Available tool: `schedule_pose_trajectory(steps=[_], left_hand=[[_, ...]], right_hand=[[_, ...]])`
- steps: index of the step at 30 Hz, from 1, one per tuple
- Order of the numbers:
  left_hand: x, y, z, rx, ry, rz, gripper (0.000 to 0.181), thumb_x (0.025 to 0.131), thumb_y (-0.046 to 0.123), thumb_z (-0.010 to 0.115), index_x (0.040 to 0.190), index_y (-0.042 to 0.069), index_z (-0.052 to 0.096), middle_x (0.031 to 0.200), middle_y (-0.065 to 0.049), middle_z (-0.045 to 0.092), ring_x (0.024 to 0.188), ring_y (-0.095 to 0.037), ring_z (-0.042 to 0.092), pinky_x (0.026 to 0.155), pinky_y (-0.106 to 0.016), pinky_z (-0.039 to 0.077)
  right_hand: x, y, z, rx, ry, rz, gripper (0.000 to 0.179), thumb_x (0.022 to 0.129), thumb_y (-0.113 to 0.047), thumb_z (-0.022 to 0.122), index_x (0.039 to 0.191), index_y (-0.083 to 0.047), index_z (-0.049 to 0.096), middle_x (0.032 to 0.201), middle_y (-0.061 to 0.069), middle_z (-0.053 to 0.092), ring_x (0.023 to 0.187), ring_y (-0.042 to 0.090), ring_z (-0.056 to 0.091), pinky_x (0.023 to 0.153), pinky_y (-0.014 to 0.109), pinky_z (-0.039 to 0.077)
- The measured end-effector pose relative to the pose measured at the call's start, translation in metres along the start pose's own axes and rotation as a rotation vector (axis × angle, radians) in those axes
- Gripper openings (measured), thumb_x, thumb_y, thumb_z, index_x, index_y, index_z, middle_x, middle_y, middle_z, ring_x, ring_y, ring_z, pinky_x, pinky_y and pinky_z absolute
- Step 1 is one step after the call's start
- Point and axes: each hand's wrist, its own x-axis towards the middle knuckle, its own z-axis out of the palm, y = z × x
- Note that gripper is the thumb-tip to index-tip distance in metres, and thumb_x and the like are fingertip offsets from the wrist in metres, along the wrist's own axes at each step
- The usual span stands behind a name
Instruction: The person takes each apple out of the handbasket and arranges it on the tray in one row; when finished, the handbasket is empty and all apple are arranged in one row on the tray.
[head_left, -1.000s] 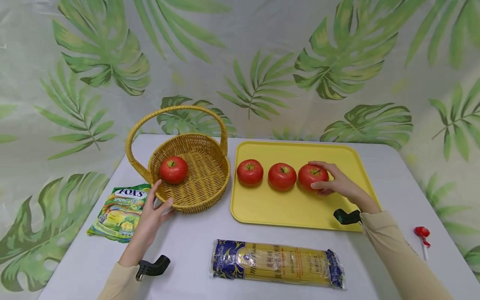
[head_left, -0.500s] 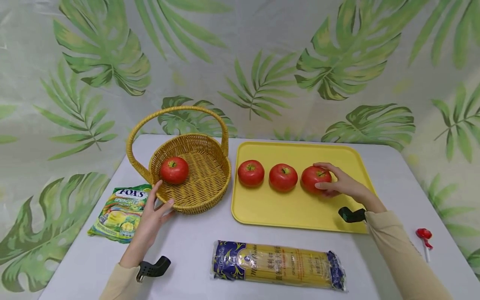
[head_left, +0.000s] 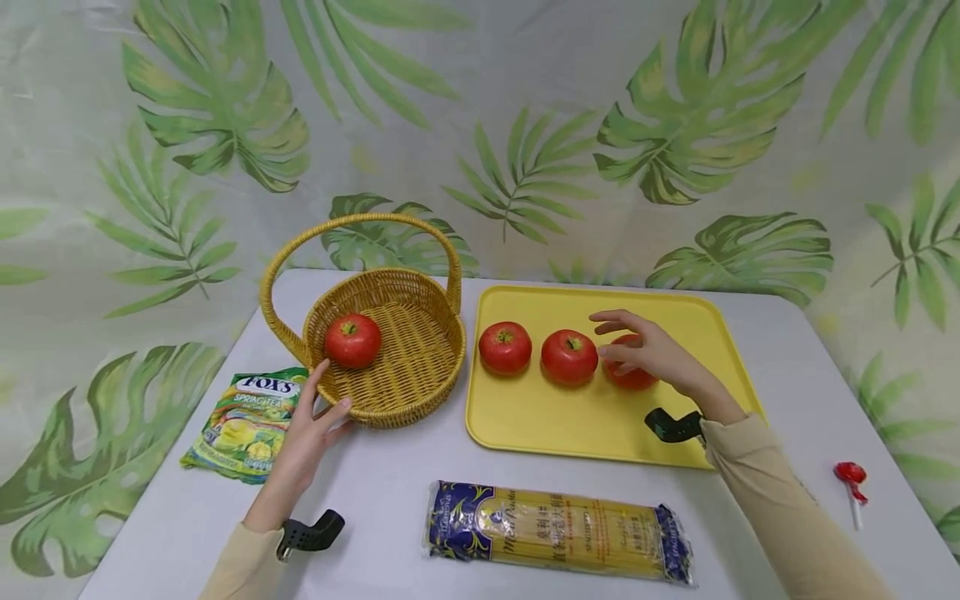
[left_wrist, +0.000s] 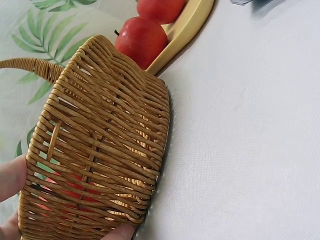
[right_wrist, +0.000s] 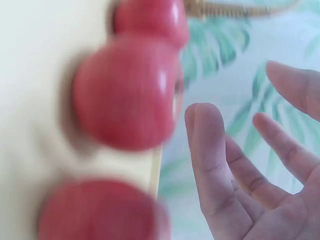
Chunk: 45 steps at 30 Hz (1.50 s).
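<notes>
My right hand point(head_left: 648, 354) hovers open over the yellow tray point(head_left: 540, 421), fingers spread and holding nothing. Under it lies a red apple point(head_left: 632, 377), partly hidden by the hand. Two more apples, the middle one point(head_left: 569, 357) and the left one point(head_left: 505, 348), sit beside it in a row. In the right wrist view the hand point(right_wrist: 250, 195) stands apart from the blurred apples. My left hand point(head_left: 307, 429) touches the front left of the wicker basket point(head_left: 408, 408) with extended fingers, one at the rim and the thumb low on the wall. One apple point(head_left: 352, 340) lies inside the basket.
A green candy bag point(head_left: 243, 429) lies left of the basket, beside my left forearm. A pack of spaghetti point(head_left: 558, 533) lies in front of the tray. At the right is a red lollipop point(head_left: 851, 475). The basket's tall handle point(head_left: 360, 218) arches upward.
My right hand has let go of the rightmost apple, lifted and shifted left above it. That apple rests on the tray, slightly right of where it was. My left hand stays at the basket.
</notes>
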Motion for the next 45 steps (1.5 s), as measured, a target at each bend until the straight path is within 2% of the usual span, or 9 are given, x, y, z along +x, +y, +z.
schedule_pose_trajectory(steps=[8, 12, 20, 23, 26, 29, 33, 43, 45], left_hand=[[0.001, -0.001, 0.002, -0.010, -0.010, 0.015, 0.071, 0.100, 0.010, 0.050, 0.155, 0.023, 0.007, 0.157, -0.006, -0.012, 0.138, -0.040, 0.018, 0.106, -0.055, 0.028], [0.001, -0.002, 0.003, -0.014, -0.011, 0.018, 0.071, 0.100, 0.009, 0.050, 0.155, 0.022, 0.007, 0.157, -0.007, -0.012, 0.138, -0.041, 0.019, 0.106, -0.056, 0.029], [0.001, -0.003, 0.004, -0.031, -0.013, 0.023, 0.071, 0.100, 0.010, 0.051, 0.155, 0.021, 0.007, 0.157, -0.006, -0.011, 0.138, -0.041, 0.019, 0.106, -0.056, 0.029], [0.002, -0.003, 0.004, -0.033, -0.010, 0.018, 0.072, 0.100, 0.010, 0.051, 0.155, 0.022, 0.006, 0.157, -0.005, -0.011, 0.138, -0.041, 0.018, 0.106, -0.056, 0.028], [0.001, -0.002, 0.004, -0.029, -0.004, 0.012, 0.072, 0.100, 0.011, 0.050, 0.155, 0.022, 0.005, 0.157, -0.005, -0.012, 0.139, -0.041, 0.017, 0.106, -0.055, 0.028], [0.000, -0.001, 0.004, -0.024, 0.004, 0.004, 0.071, 0.100, 0.010, 0.050, 0.155, 0.023, 0.005, 0.157, -0.005, -0.012, 0.139, -0.041, 0.018, 0.106, -0.055, 0.028], [0.000, -0.002, 0.003, -0.017, 0.009, 0.002, 0.071, 0.100, 0.009, 0.050, 0.155, 0.022, 0.006, 0.157, -0.006, -0.012, 0.138, -0.041, 0.019, 0.106, -0.055, 0.029], [0.001, 0.000, 0.001, -0.015, 0.009, 0.005, 0.070, 0.101, 0.010, 0.048, 0.155, 0.022, 0.005, 0.157, -0.006, -0.013, 0.139, -0.041, 0.017, 0.105, -0.056, 0.029], [0.001, 0.000, 0.000, -0.014, 0.011, 0.006, 0.070, 0.101, 0.010, 0.048, 0.155, 0.022, 0.005, 0.157, -0.006, -0.012, 0.139, -0.041, 0.017, 0.105, -0.056, 0.029]], right_hand=[[0.039, -0.031, 0.058, 0.081, -0.138, -0.132, 0.052, 0.094, -0.017, 0.063, 0.140, -0.007, 0.043, 0.134, 0.022, 0.046, 0.099, 0.040, 0.060, 0.079, 0.047, 0.053], [0.064, -0.048, 0.090, 0.097, -0.217, -0.198, 0.053, 0.095, -0.015, 0.062, 0.143, -0.007, 0.040, 0.136, 0.022, 0.045, 0.090, 0.037, 0.063, 0.076, 0.054, 0.052], [0.109, -0.084, 0.145, 0.158, -0.321, -0.235, 0.056, 0.095, -0.014, 0.060, 0.145, -0.014, 0.037, 0.137, 0.012, 0.042, 0.089, 0.030, 0.064, 0.078, 0.055, 0.052], [0.124, -0.097, 0.160, 0.163, -0.316, -0.211, 0.057, 0.094, -0.016, 0.062, 0.145, -0.017, 0.037, 0.138, 0.012, 0.042, 0.089, 0.029, 0.065, 0.077, 0.048, 0.055], [0.138, -0.106, 0.172, 0.185, -0.312, -0.174, 0.058, 0.094, -0.018, 0.063, 0.146, -0.019, 0.036, 0.139, 0.013, 0.039, 0.089, 0.035, 0.064, 0.074, 0.045, 0.056], [0.151, -0.110, 0.183, 0.232, -0.316, -0.125, 0.061, 0.094, -0.018, 0.062, 0.148, -0.017, 0.032, 0.140, 0.015, 0.036, 0.089, 0.043, 0.063, 0.072, 0.044, 0.056], [0.166, -0.110, 0.196, 0.274, -0.322, -0.054, 0.065, 0.095, -0.017, 0.061, 0.150, -0.017, 0.027, 0.144, 0.019, 0.033, 0.086, 0.045, 0.064, 0.068, 0.040, 0.057], [0.185, -0.115, 0.221, 0.374, -0.365, 0.114, 0.071, 0.095, -0.016, 0.059, 0.153, -0.022, 0.019, 0.155, 0.018, 0.014, 0.101, 0.051, 0.057, 0.090, 0.057, 0.045], [0.189, -0.115, 0.227, 0.414, -0.348, 0.159, 0.072, 0.095, -0.016, 0.060, 0.153, -0.023, 0.018, 0.153, 0.019, 0.019, 0.101, 0.050, 0.058, 0.089, 0.056, 0.046]])
